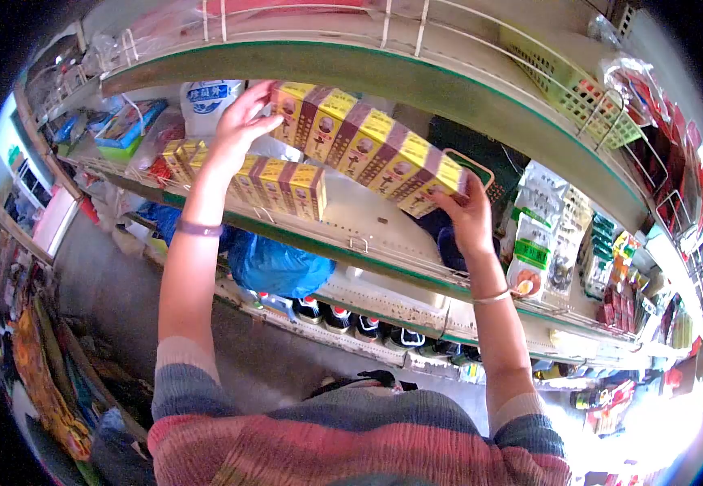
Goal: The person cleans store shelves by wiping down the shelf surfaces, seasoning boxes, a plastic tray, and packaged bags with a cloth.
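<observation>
A row of yellow and brown boxes [360, 146] is held up between both of my hands, tilted with its right end lower. My left hand [242, 125] grips the left end, its thumb against the front. At the other end, my right hand [465, 212] has its thumb on the front face and fingers behind, partly hidden. Below and to the left, more boxes of the same kind [279, 186] stand in a row on the shelf [368, 217], behind my left forearm.
A blue plastic bag [279, 263] bulges under the shelf edge. Dark bottles [339, 317] line the bottom shelf. Packaged foods [534, 235] stand at right. A wire-railed upper shelf [327, 61] overhangs the boxes, with a green basket [586, 93] on it. A white bag [210, 105] sits behind my left hand.
</observation>
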